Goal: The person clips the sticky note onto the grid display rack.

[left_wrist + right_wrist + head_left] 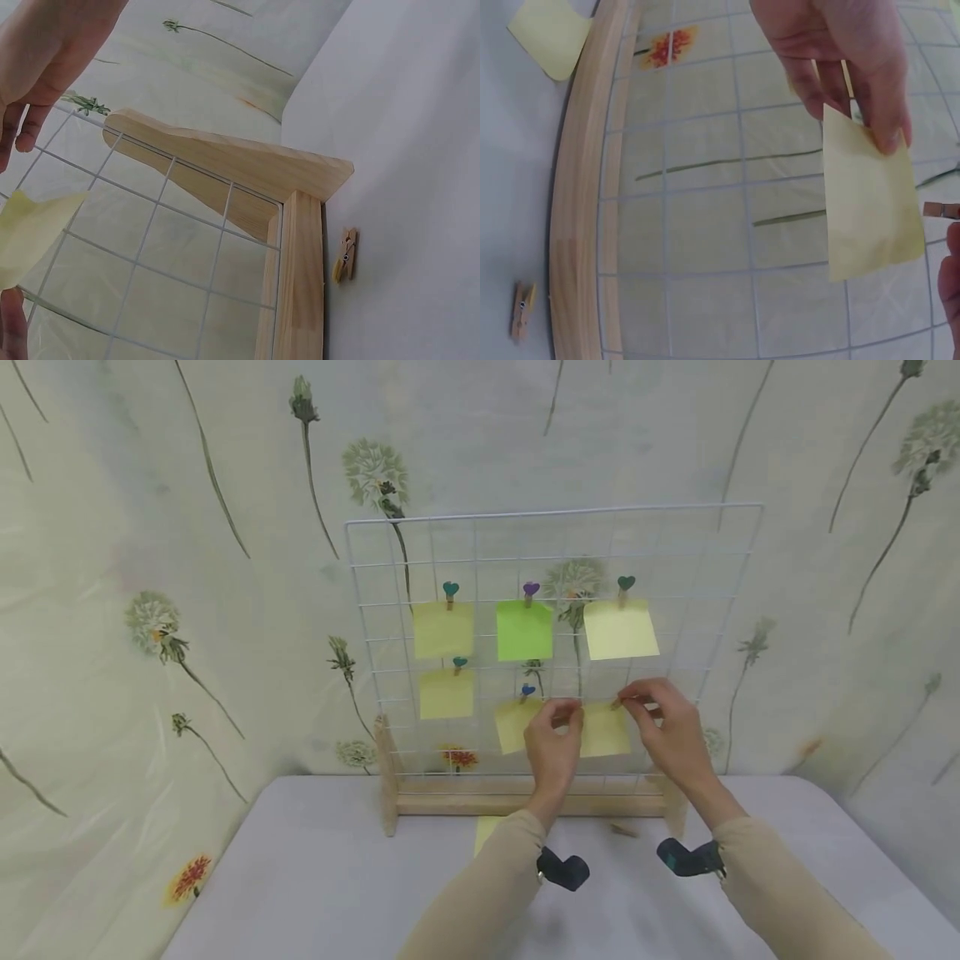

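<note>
My left hand (555, 743) pinches the upper left corner of a yellow sticky note (606, 731) in front of a white wire grid (517, 560). In the right wrist view that note (870, 202) hangs from the left fingers. My right hand (670, 727), at the note's upper right, pinches a small wooden clothespin (939, 210), its jaws beside the paper. To the left, another yellow note (512, 727) hangs tilted under a blue heart clothespin (528, 690). Yellow and green notes (524, 632) hang higher and farther left from heart-topped clothespins.
The grid stands in a wooden base (465, 805) on a white table (322, 860). A loose clothespin (622, 830) lies in front of the base at the right. Another yellow note (486, 832) lies partly behind the left sleeve. Flower-patterned cloth (225, 693) hangs behind.
</note>
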`<state>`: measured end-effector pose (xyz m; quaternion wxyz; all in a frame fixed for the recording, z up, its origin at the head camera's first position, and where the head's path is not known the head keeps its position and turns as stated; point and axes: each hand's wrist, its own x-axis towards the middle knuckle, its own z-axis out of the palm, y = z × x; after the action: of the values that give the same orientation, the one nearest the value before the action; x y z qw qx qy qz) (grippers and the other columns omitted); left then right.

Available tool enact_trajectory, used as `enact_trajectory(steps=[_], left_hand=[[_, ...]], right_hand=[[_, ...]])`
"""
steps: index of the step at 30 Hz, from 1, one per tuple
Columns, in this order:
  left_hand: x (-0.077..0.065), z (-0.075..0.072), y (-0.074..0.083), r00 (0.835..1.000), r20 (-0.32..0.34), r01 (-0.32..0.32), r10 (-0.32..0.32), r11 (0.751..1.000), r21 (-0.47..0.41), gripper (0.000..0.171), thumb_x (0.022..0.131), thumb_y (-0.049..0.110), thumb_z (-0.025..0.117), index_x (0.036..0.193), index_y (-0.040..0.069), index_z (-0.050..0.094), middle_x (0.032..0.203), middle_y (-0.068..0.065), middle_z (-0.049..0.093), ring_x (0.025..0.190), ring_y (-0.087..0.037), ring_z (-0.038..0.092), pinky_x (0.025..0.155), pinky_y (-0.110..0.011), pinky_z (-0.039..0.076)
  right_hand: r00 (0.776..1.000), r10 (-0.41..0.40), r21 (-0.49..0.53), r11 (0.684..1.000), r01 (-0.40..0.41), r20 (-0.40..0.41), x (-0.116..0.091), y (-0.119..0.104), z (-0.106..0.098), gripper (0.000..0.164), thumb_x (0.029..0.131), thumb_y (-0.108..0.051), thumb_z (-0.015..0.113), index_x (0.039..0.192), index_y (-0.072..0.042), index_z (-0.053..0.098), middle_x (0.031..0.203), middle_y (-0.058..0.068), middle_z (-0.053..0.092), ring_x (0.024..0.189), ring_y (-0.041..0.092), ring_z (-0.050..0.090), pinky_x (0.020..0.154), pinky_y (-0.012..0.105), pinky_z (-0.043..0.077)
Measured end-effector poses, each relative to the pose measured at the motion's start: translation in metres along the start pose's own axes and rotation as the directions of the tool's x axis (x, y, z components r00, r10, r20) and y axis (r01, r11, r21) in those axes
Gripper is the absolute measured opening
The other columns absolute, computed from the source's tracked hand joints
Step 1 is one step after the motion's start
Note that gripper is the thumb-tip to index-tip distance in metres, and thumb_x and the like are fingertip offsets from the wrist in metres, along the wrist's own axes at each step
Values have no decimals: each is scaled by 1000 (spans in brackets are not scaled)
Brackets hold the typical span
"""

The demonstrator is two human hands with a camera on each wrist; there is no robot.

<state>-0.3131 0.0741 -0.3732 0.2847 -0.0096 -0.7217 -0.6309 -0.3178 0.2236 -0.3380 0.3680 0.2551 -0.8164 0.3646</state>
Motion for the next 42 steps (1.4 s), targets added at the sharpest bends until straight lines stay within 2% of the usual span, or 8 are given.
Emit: enact_trajectory(steps=[7, 14, 19, 26, 34, 42], left_hand=[[1, -1, 1, 1000, -7, -17, 18, 999, 37, 7, 87, 18, 68, 94, 19, 69, 88, 8, 72, 79, -3, 65, 80, -26, 50], [3, -1, 1, 999, -27, -38, 39, 999, 27, 7, 85, 16, 69, 93, 16, 68, 85, 5, 72, 76, -4, 65, 74, -22, 51], [3, 0, 2, 999, -40, -23, 25, 999, 43, 8, 85, 19, 70, 92, 17, 66, 85, 7, 73, 75, -2, 65, 73, -22, 50], [4, 0, 3, 999, -39, -16, 18, 999, 51, 10, 85, 19, 70, 94, 17, 65, 88, 6, 73, 77, -4, 66, 73, -24, 50], [4, 1, 2, 998, -37, -46, 48, 997, 54, 17, 85, 17, 69, 102, 15, 67, 91, 3, 74, 76, -10, 69, 66, -21, 51], [5, 2, 2, 997, -39, -60, 61, 998, 27, 18, 85, 15, 69, 102, 12, 66, 91, 0, 74, 75, -12, 70, 66, -21, 52]], right_hand=[[1000, -13, -21, 1000, 12, -12, 3, -1, 0, 15, 85, 2, 65, 96, -7, 65, 96, 5, 65, 79, 1, 55, 60, 6, 40], [999, -14, -51, 999, 12, -48, 7, -2, 2, 13, 84, 2, 66, 93, -7, 67, 92, 6, 65, 74, 5, 46, 59, 10, 36], [997, -40, -46, 998, 37, -64, 8, -2, 2, 13, 82, 4, 67, 91, -6, 68, 89, 7, 65, 66, 5, 40, 56, 14, 32], [999, -36, -34, 999, 35, -39, 9, -4, 1, 13, 83, 2, 67, 92, -7, 67, 88, 4, 65, 62, 2, 38, 54, 15, 31], [1000, -16, -64, 998, 16, 1, 11, -3, 4, 13, 85, 0, 66, 93, -10, 66, 88, 5, 64, 55, 4, 36, 50, 15, 29], [999, -42, -90, 995, 42, -4, 11, -2, 6, 15, 83, 3, 66, 91, -9, 67, 87, 4, 64, 53, 4, 35, 51, 15, 29]])
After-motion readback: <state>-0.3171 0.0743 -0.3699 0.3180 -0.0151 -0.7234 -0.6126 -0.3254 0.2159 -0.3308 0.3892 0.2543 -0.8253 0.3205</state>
